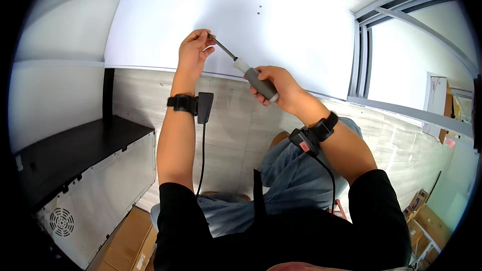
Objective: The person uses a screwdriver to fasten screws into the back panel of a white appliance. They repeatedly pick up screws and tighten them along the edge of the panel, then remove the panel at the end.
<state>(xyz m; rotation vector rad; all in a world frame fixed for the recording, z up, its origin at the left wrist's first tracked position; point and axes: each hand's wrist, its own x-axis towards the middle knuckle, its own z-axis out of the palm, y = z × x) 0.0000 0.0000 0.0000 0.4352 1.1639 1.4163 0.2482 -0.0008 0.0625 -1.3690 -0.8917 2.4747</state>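
Head view. The room has a pale plank-look floor (233,115), with a metal frame (362,60) at the right and a dark-topped cabinet (85,153) at the lower left; a cardboard box (131,238) stands beside the cabinet. A broad white board (306,45) spans the space in front of the person and carries two small dark holes (259,9).

From where I stand, the screwdriver (242,65) lies slantwise over the near part of the board, its tip pointing away and to the left. The right hand (281,85) is wrapped around the grey handle. The left hand (195,47) has its thumb and fingertips pinched at the tip; whether a screw is also between them, I cannot tell.

Step in hand, in my judgement: preparing or steadying the tip, not turning the handle. The tip is well apart from the holes. The next move calls for a steady right grip and careful alignment by the left fingers.
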